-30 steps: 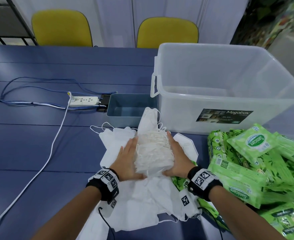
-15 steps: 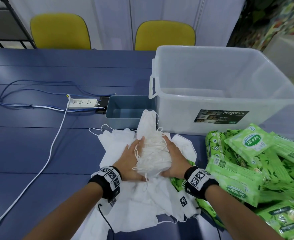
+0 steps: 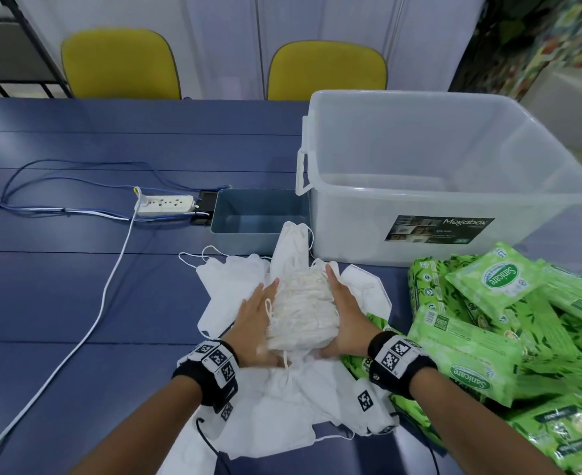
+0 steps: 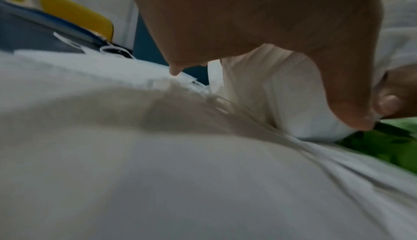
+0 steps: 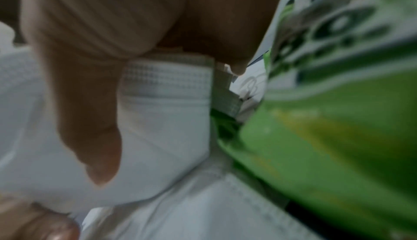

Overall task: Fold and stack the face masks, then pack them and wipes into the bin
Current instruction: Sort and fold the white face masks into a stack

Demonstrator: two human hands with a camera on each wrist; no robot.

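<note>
- A dark blue tabletop (image 3: 77, 303) fills the view, with 2 yellow chairs (image 3: 121, 63) behind it against pale walls.
- The stack of folded white face masks (image 3: 301, 310) sits near the front edge, on a spread of loose white unfolded masks (image 3: 282, 423) — too overlapped to count.
- The left hand (image 3: 253, 323) and right hand (image 3: 346, 320) press the stack from either side, fingers straight and flat against it, not curled round.
- The stack looks light, soft and springy; its ear loops may snag, so squeezing low on both flanks seems the safest hold.
- 1 large clear plastic bin (image 3: 454, 173) stands just behind, 1 small grey-blue tray (image 3: 258, 214) beside it.
- The green packs of wipes (image 3: 488, 337) lie heaped at the right — at least 6, probably slippery.
- 1 white power strip (image 3: 164, 204) lies at the left.
</note>
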